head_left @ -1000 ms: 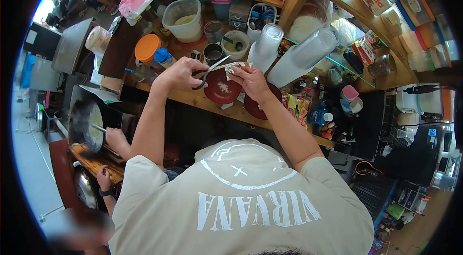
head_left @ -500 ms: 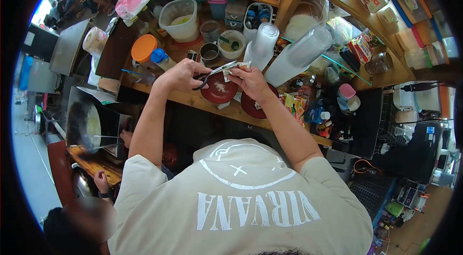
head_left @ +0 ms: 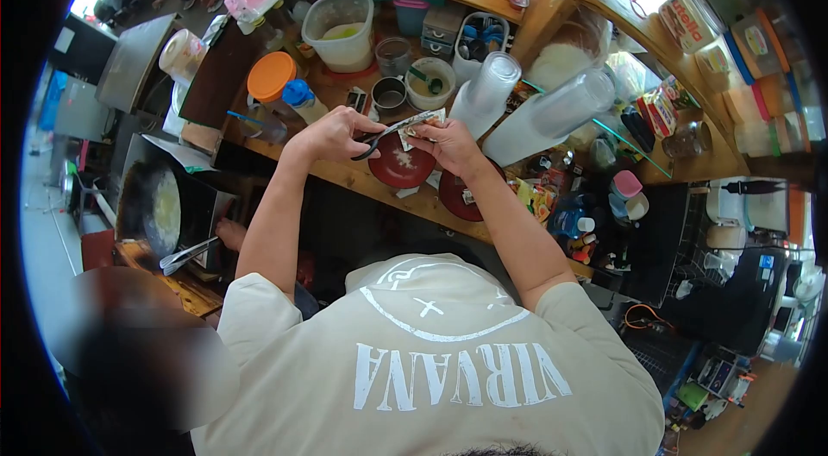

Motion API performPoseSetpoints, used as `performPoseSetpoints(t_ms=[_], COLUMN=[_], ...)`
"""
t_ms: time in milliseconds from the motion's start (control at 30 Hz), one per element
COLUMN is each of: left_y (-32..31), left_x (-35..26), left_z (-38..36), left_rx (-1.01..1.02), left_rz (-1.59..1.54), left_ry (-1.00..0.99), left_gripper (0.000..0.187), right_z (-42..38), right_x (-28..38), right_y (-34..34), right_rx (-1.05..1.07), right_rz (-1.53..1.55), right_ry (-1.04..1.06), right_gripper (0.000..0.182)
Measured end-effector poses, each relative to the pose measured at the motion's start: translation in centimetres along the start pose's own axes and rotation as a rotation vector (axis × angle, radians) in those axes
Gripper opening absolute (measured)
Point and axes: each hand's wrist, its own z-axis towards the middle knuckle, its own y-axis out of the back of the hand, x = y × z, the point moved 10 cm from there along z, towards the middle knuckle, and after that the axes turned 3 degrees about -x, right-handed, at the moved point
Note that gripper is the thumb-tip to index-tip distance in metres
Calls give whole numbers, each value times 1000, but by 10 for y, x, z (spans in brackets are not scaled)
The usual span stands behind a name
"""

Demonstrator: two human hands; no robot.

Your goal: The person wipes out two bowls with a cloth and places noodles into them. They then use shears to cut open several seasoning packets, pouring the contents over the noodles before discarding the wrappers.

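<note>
Sachet above bowl

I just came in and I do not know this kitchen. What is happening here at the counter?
A person in a beige printed T-shirt stands at a crowded wooden counter. The left hand works black-handled metal scissors, and the right hand pinches a small silvery sachet between the blades. Both are held above a round dark red bowl that has a little white powder in it; a second red bowl sits beside it. At lower left, another person's hand is near a dark wok.
</note>
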Motion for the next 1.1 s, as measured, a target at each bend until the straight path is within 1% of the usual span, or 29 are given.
performPoseSetpoints(t_ms=[67,133,233,300,367,400,500,633,833,900,967,1100], left_y=[0,6,8,15,12,14,18,16,14,10,2,-9], left_x=[14,21,47,59,79,85,98,122,140,151,165,185], left_z=[-4,-6,-14,-20,-27,-30,-37,-48,-58,-61,-66,-79], left_rx=[-11,-79,-96,-127,-76,-97,-133,-107,-127,-132,-137,-153], left_rz=[-28,28,-32,-39,-50,-73,-114,-192,-249,-277,-305,-379], left_ry=[28,-43,54,59,200,218,217,320,361,371,380,441], left_gripper=[49,48,48,47,46,44,44,44,44,43,43,43], right_z=[10,23,41,52,67,70,85,103,122,125,123,132], right_x=[-5,-12,-22,-27,-37,-41,-57,-72,-95,-99,-109,-127], right_y=[-4,-9,-20,-26,-29,-36,-50,-57,-64,-66,-73,-76], right_rx=[-4,-4,-5,-12,0,26,59,76,88,83,114,142], right_rz=[-15,-33,-73,-106,-126,-146,-204,-243,-316,-313,-396,-399], right_ry=[-20,-44,-84,-100,-121,-138,-183,-219,-307,-325,-408,-445], right_gripper=[9,10,9,8,8,8,9,10,12,12,13,15])
